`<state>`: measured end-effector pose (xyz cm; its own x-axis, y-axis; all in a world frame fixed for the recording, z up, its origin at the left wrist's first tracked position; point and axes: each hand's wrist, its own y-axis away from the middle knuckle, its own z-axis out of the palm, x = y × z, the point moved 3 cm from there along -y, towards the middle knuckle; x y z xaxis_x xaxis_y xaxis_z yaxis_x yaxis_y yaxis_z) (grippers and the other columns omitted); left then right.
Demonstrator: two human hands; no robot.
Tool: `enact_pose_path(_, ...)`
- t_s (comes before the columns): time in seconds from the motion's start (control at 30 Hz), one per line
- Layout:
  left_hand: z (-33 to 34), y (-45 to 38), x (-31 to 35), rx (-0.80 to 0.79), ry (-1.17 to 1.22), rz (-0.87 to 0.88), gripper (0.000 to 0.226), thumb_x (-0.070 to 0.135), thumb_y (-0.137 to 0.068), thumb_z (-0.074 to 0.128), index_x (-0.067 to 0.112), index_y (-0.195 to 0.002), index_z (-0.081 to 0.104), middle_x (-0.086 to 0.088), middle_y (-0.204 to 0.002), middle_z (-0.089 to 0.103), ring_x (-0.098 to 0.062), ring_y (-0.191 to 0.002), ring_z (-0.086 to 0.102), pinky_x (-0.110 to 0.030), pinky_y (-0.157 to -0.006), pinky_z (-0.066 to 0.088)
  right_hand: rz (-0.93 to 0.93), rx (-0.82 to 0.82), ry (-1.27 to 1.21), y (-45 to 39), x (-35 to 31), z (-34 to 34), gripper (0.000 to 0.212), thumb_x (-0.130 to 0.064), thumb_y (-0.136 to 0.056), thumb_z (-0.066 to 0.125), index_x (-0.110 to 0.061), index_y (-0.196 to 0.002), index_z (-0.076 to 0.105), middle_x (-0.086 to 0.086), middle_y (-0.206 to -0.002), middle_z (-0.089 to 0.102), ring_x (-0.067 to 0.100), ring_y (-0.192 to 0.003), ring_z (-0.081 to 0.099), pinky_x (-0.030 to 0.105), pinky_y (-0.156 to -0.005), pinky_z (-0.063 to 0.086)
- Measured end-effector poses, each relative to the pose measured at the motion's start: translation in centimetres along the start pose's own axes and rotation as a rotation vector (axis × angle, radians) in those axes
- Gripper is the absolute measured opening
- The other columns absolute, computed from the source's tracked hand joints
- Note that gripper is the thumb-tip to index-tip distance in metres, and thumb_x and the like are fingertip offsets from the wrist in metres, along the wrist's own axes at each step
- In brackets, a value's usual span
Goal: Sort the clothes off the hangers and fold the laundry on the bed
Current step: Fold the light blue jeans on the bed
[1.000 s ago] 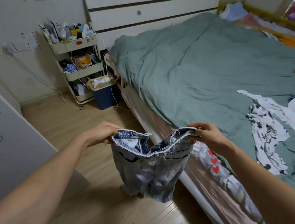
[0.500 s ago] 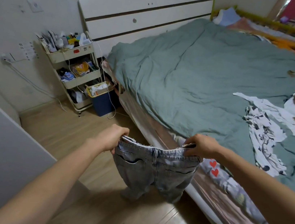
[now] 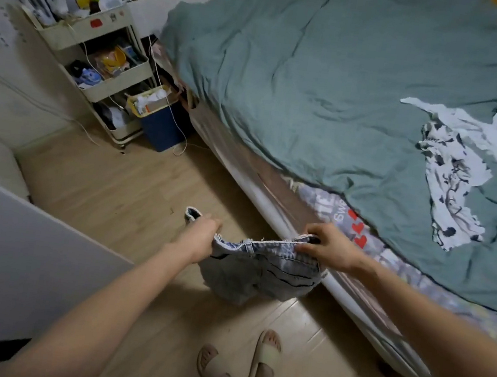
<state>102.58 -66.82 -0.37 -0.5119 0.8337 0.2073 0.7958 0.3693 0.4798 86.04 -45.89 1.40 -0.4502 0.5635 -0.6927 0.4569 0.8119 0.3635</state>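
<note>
Both hands hold a pair of light denim shorts (image 3: pixel 261 270) by the waistband, above the wooden floor (image 3: pixel 132 191) just beside the near edge of the bed (image 3: pixel 287 82). The left hand (image 3: pixel 200 237) has its fingers curled in a tight grip round the left end of the waistband, a bit of fabric sticking out beyond the knuckles. The right hand (image 3: pixel 328 247) pinches the right end, thumb on the near side and fingers folded over the far side. The waistband stretches between them, sagging a little, and the legs of the shorts hang down loosely.

A grey-green duvet (image 3: pixel 321 70) covers most of the bed. On its right part lies a heap of laundry (image 3: pixel 453 172): a white garment with dark print, plain white cloth, and something brown at the far right edge. A sheet with red hearts (image 3: pixel 359 232) shows under the duvet near the right hand.

To the far left stands a cream trolley (image 3: pixel 100 49) with three crowded shelves, and a dark blue bin (image 3: pixel 160 128) just beside it. Two feet in pale slippers (image 3: pixel 248 361) stand on the floor at the near edge.
</note>
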Motion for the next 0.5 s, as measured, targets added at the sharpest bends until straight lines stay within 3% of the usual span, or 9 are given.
enact_pose_path(0.07,2.1,-0.2,-0.1,-0.06,-0.005,0.026,0.038,0.023,-0.079,0.074,0.007,-0.107,0.053,-0.011,-0.11,0.054,-0.03,-0.098,0.055,-0.037,-0.084,0.047,0.044,-0.088,0.003,0.1,0.4,1.5,0.024,-0.018,-0.079,0.076,-0.02,-0.066,0.056,-0.006,-0.066,0.057,0.005,-0.062,0.051,0.023,-0.062,0.041)
enact_pose_path(0.13,3.6,0.0,0.2,-0.125,-0.105,0.032,0.034,0.034,-0.084,0.069,0.013,-0.108,0.056,-0.011,-0.108,0.062,-0.03,-0.094,0.061,-0.036,-0.08,0.049,0.084,-0.173,-0.015,0.2,1.0,2.9,0.026,-0.018,-0.073,0.081,-0.016,-0.065,0.056,-0.003,-0.066,0.058,0.006,-0.062,0.052,0.024,-0.063,0.043)
enact_pose_path(0.2,5.1,0.5,1.4,-0.169,-0.264,0.064,0.018,0.022,-0.09,0.06,0.016,-0.107,0.062,-0.011,-0.108,0.067,-0.03,-0.096,0.066,-0.036,-0.08,0.05,0.106,-0.208,0.011,0.4,1.6,4.2,0.028,-0.021,-0.069,0.081,-0.013,-0.066,0.054,-0.003,-0.064,0.056,0.007,-0.06,0.05,0.026,-0.059,0.043)
enact_pose_path(0.3,8.2,1.7,3.7,-0.235,-0.417,0.173,0.026,0.011,-0.084,0.06,0.013,-0.109,0.066,-0.009,-0.117,0.064,-0.028,-0.111,0.06,-0.033,-0.084,0.049,0.082,-0.278,0.19,0.7,2.7,6.5,0.025,-0.021,-0.075,0.072,-0.017,-0.068,0.049,-0.006,-0.065,0.049,0.012,-0.062,0.045,0.029,-0.058,0.038)
enact_pose_path(0.37,10.4,2.3,4.1,-0.331,-0.351,0.167,0.029,0.015,-0.086,0.061,0.008,-0.114,0.062,-0.01,-0.12,0.059,-0.029,-0.113,0.056,-0.035,-0.086,0.049,0.099,-0.315,0.24,1.0,3.6,7.9,0.025,-0.025,-0.081,0.068,-0.018,-0.07,0.046,-0.006,-0.068,0.046,0.013,-0.063,0.043,0.026,-0.055,0.034)
enact_pose_path(0.5,12.6,3.6,3.4,-0.442,0.016,0.028,0.031,0.003,-0.083,0.057,0.006,-0.113,0.052,-0.014,-0.108,0.061,-0.033,-0.1,0.059,-0.037,-0.074,0.048,0.143,-0.289,0.193,1.8,5.3,9.4,0.031,-0.034,-0.09,0.062,-0.022,-0.072,0.04,-0.005,-0.07,0.046,0.016,-0.068,0.045,0.026,-0.058,0.031)
